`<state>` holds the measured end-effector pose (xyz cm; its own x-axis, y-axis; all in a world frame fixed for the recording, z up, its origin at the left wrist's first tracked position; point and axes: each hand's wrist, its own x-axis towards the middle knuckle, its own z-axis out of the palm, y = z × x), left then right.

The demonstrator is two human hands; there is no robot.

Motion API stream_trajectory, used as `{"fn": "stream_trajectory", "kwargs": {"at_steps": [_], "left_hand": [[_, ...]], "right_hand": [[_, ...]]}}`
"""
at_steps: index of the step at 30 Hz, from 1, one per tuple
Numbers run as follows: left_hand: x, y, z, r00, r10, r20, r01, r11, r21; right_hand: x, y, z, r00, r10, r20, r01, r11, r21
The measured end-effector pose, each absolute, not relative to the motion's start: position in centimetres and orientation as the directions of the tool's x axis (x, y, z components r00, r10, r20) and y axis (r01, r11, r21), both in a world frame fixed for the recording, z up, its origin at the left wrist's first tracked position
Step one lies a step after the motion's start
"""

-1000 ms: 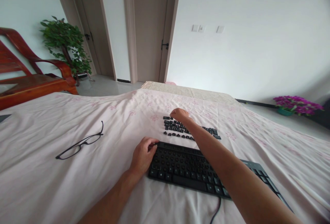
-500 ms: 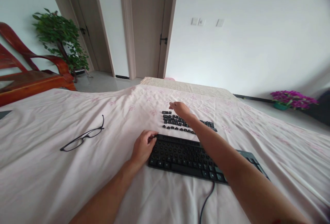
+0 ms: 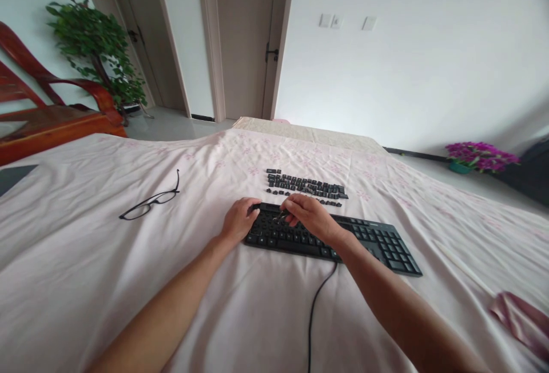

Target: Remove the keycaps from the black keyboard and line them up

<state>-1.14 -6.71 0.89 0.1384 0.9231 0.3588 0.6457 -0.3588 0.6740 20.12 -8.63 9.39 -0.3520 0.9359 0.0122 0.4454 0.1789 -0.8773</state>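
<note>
A black keyboard lies on the pink sheet, its cable running toward me. Many of its keys on the left part are off. Loose black keycaps sit in rows just beyond it. My left hand grips the keyboard's left end, fingers curled over the top corner. My right hand rests over the left-middle of the keyboard, fingers pinched on a small dark keycap pressed down onto the board.
Black-framed glasses lie on the sheet to the left. A red wooden chair and a green plant stand at far left. Purple flowers sit by the right wall. A pink cloth piece lies at lower right.
My right hand drew back from the rows of loose keycaps to the keyboard, fingers pinched. The left hand kept its grip. The view shifted so the keyboard sits further off.
</note>
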Motion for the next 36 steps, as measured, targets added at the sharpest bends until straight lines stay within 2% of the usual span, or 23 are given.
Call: {"fn": "stream_trajectory", "kwargs": {"at_steps": [4,7,11,15,18,26,36], "left_hand": [[-0.9,-7.2,2.0,0.138,0.879,0.457,0.633,-0.433,0.642],[-0.5,-7.7,3.5,0.212,0.867,0.452,0.544,-0.489,0.682],[-0.1,-8.3,4.5,0.296,0.870,0.393,0.451,-0.490,0.746],[-0.3,-8.9,4.1,0.353,0.885,0.304,0.464,-0.448,0.764],[-0.6,-9.2,3.8,0.401,0.866,0.299,0.451,-0.471,0.758],[-1.0,-9.2,3.7,0.558,0.779,0.286,0.425,-0.565,0.708],[-0.2,-9.4,2.8,0.566,0.771,0.292,0.530,-0.612,0.587]], "right_hand": [[19.9,-10.2,8.6,-0.233,0.960,0.154,0.401,0.239,-0.884],[19.9,-10.7,7.8,-0.193,0.946,0.259,0.396,0.317,-0.862],[19.7,-11.1,6.9,-0.218,0.917,0.334,0.421,0.397,-0.816],[19.2,-11.5,6.6,-0.299,0.874,0.382,0.455,0.483,-0.748],[18.8,-11.7,6.5,-0.356,0.834,0.422,0.441,0.548,-0.711],[18.6,-11.6,6.1,-0.412,0.780,0.472,0.417,0.621,-0.663],[18.3,-11.4,5.4,-0.446,0.764,0.467,0.431,0.640,-0.635]]}}
